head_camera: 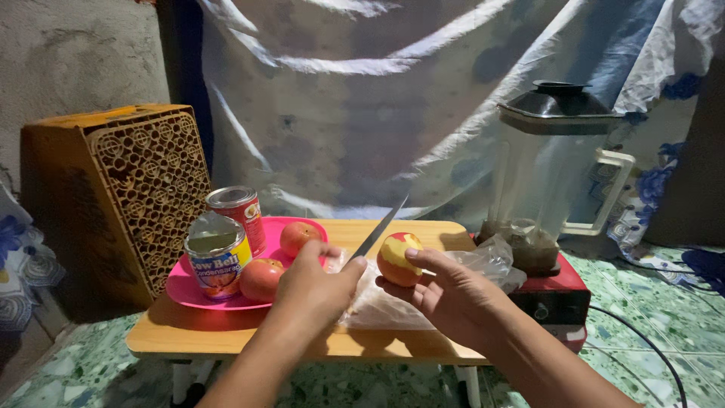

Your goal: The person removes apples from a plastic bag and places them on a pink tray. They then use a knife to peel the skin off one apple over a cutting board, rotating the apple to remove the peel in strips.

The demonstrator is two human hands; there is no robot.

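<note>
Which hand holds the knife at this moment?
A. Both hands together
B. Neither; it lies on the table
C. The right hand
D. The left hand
D: the left hand grips the knife, blade pointing up, while the right hand holds the partly peeled apple.

glossy metal knife [380, 230], matt wooden table [226, 332]
</note>
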